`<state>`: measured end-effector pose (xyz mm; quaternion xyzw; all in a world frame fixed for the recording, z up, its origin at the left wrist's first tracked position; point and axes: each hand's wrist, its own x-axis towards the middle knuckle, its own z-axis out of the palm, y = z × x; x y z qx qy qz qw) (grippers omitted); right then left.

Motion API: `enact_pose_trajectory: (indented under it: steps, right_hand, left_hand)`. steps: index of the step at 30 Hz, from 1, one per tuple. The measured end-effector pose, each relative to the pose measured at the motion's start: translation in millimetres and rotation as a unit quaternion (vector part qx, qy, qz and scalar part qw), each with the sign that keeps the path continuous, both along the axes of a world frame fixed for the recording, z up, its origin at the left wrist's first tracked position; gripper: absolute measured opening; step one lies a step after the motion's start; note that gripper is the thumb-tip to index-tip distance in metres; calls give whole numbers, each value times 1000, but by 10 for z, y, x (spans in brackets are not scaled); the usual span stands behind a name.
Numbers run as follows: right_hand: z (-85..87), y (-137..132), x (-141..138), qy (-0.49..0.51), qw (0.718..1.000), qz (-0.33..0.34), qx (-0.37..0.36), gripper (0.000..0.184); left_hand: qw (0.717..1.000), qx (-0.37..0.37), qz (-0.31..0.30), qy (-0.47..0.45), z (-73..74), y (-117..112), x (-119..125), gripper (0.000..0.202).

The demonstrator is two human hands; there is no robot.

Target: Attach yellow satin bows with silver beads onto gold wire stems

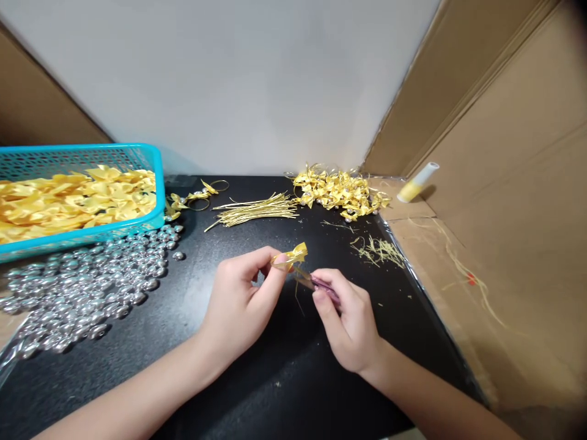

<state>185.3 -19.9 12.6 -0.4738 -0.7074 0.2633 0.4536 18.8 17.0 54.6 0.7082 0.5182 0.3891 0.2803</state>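
Note:
Between the thumb and fingers of my left hand (245,290) is a yellow ribbon bow (297,253), pinched above the middle of the black table. My right hand (346,318) is closed around the purple handle of small scissors (328,289). Their blades point left at the underside of the bow, close to my left fingertips. A thin gold strand (299,299) hangs down near the blades. My fingers partly hide the bow's centre and the scissors' handle.
A blue basket (160,183) of yellow bows stands left, with silver beads (96,287) spread before it. Gold ties (259,211) lie at the back, beside a heap of beaded bows (339,189). Strand clippings (378,252) lie right, near a thread spool (418,182) and cardboard wall (518,153).

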Motion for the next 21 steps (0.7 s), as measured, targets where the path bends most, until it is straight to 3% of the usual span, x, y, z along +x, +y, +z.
enact_pose_trajectory:
  steps: [21]
  right_hand:
    - [-24, 28, -11, 16, 999, -38, 6, 13]
  left_hand:
    - [1000, -1, -13, 1, 31, -40, 28, 34]
